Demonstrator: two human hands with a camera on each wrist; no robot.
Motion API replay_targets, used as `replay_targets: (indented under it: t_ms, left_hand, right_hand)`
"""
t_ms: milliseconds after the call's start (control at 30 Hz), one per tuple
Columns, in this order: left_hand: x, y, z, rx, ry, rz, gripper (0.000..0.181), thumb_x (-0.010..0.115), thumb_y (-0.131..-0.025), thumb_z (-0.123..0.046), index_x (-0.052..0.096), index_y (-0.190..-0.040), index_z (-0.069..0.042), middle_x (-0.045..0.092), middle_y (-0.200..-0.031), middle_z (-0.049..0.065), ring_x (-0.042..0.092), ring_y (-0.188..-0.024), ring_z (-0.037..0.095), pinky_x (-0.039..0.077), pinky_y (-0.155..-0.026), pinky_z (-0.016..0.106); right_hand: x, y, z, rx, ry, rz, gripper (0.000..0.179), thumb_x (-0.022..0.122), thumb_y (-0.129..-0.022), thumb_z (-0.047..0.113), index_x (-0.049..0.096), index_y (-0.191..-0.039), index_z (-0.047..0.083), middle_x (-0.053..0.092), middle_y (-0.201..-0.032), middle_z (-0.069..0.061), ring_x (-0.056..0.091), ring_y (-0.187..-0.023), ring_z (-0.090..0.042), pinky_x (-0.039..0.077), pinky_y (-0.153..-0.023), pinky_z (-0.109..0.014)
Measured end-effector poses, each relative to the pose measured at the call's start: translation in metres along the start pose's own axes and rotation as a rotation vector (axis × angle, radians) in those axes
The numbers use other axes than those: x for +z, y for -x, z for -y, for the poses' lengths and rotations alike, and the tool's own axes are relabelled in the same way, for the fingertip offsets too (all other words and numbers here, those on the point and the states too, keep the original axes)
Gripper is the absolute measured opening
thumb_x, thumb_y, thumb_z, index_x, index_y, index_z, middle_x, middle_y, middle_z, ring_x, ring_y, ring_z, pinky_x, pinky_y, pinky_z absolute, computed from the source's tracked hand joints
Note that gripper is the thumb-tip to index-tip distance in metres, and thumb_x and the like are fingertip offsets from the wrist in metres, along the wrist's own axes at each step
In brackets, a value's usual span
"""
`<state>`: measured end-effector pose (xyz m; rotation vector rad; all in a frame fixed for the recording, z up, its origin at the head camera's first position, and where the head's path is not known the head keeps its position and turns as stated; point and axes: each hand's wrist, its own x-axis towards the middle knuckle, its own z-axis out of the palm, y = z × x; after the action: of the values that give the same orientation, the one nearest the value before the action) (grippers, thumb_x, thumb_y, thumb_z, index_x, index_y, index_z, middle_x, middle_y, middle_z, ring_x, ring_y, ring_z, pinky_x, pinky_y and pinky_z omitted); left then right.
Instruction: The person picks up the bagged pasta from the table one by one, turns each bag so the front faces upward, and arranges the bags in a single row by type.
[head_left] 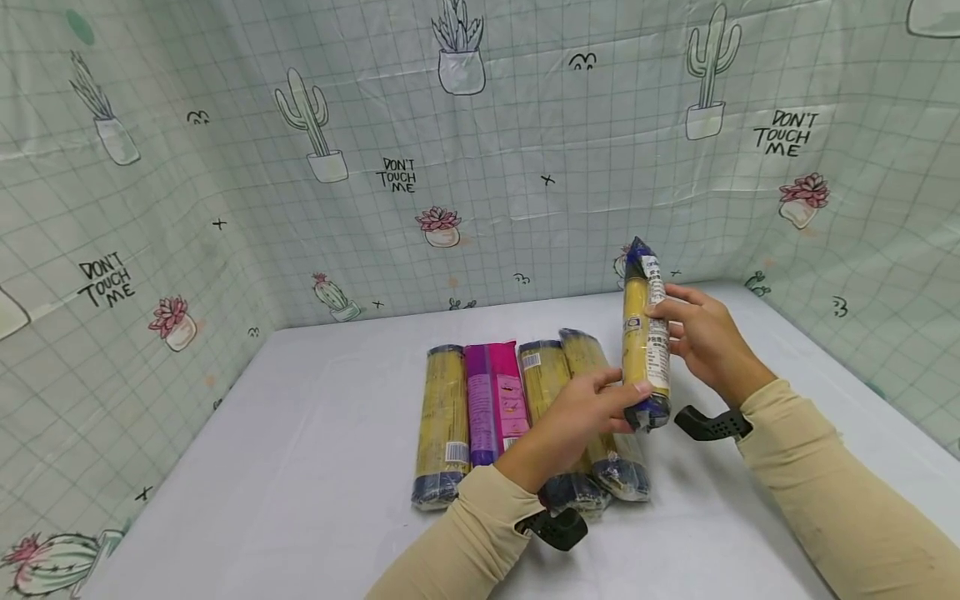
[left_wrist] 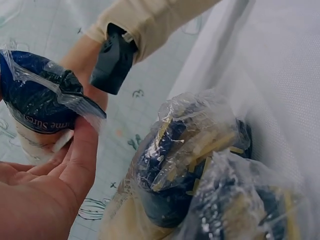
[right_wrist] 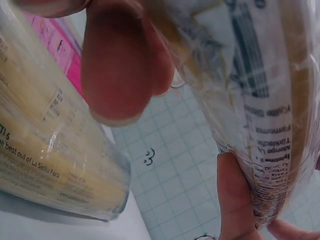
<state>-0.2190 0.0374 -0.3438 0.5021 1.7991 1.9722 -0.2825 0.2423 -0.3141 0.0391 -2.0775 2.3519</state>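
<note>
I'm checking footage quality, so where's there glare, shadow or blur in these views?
Head view: faint shadow on the white table beside the right sleeve; left wrist view: glints on the clear-wrapped lying packets; right wrist view: the large fingertip looks soft and shaded, and the held packet blurs toward the top.

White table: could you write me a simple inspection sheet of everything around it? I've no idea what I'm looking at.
Surface: white table, a row of four packets lying on it.
Job's things: three yellow-and-blue packets and one pink-and-purple packet, second from left, in the row; a fifth, the white-labelled packet, is held up.
Clutter: nothing seen.
Hands: left hand holds the white-labelled packet near its lower end; right hand grips it higher up. A black wrist piece shows at each cuff.
Cables: nothing seen.
Surroundings: grid-patterned sheeting with cacti and "DON'T TOUCH ME" print, behind and on both sides.
</note>
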Motion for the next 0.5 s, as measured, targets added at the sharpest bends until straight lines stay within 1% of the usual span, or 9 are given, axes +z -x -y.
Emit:
replay_targets:
  t_ms: [133, 200, 300, 400, 433, 500]
  left_hand:
    - [-0.0015, -0.0007, 0.0015, 0.020, 0.009, 0.059, 0.049, 0.060, -0.102, -0.030, 0.053, -0.137, 0.004, 0.068, -0.110, 0.002, 0.066, -0.098, 0.014, 0.055, -0.087, 0.031]
    - [-0.0020, -0.0012, 0.0022, 0.028, 0.026, 0.073, 0.044, 0.058, -0.103, -0.029, 0.057, -0.132, 0.004, 0.069, -0.109, 0.005, 0.067, -0.097, 0.015, 0.055, -0.086, 0.031]
    - [-0.0023, -0.0015, 0.0025, 0.027, 0.038, 0.084, 0.041, 0.057, -0.103, -0.028, 0.060, -0.128, 0.004, 0.070, -0.105, 0.006, 0.067, -0.093, 0.014, 0.055, -0.084, 0.030]
    - [-0.0025, -0.0007, 0.0019, 0.020, 0.040, 0.104, 0.040, 0.056, -0.103, -0.029, 0.060, -0.128, 0.002, 0.070, -0.103, 0.006, 0.066, -0.090, 0.013, 0.055, -0.082, 0.029]
    - [-0.0028, -0.0005, 0.0015, 0.016, 0.046, 0.117, 0.040, 0.056, -0.103, -0.029, 0.059, -0.129, 0.001, 0.070, -0.104, 0.007, 0.068, -0.091, 0.015, 0.055, -0.082, 0.029]
    - [-0.0033, 0.0001, 0.0006, 0.011, 0.069, 0.153, 0.038, 0.055, -0.104, -0.028, 0.057, -0.130, -0.001, 0.070, -0.106, 0.009, 0.070, -0.097, 0.023, 0.055, -0.084, 0.031]
  right_hand:
    - [0.0009, 0.0010, 0.0005, -0.001, -0.023, 0.016, 0.081, 0.065, -0.098, 0.017, 0.014, -0.160, 0.006, 0.039, -0.133, -0.007, 0.055, -0.107, -0.015, 0.053, -0.079, -0.024]
    - [0.0020, 0.0014, 0.0008, -0.004, -0.038, 0.028, 0.081, 0.065, -0.098, 0.016, 0.013, -0.160, 0.006, 0.039, -0.134, -0.007, 0.054, -0.108, -0.016, 0.053, -0.079, -0.024]
    - [0.0042, 0.0019, 0.0013, -0.012, -0.050, 0.050, 0.080, 0.063, -0.099, 0.015, 0.012, -0.160, 0.004, 0.039, -0.134, -0.008, 0.053, -0.109, -0.017, 0.053, -0.080, -0.025]
    - [0.0065, 0.0026, 0.0020, -0.019, -0.058, 0.068, 0.079, 0.061, -0.100, 0.014, 0.011, -0.160, 0.003, 0.038, -0.134, -0.008, 0.053, -0.108, -0.017, 0.053, -0.081, -0.025]
    - [0.0070, 0.0027, 0.0023, -0.023, -0.057, 0.072, 0.079, 0.060, -0.100, 0.013, 0.010, -0.160, 0.003, 0.037, -0.134, -0.009, 0.054, -0.108, -0.017, 0.053, -0.081, -0.025]
    - [0.0079, 0.0037, 0.0033, -0.028, -0.067, 0.079, 0.079, 0.060, -0.100, 0.013, 0.010, -0.160, 0.003, 0.037, -0.134, -0.009, 0.054, -0.108, -0.017, 0.053, -0.081, -0.025]
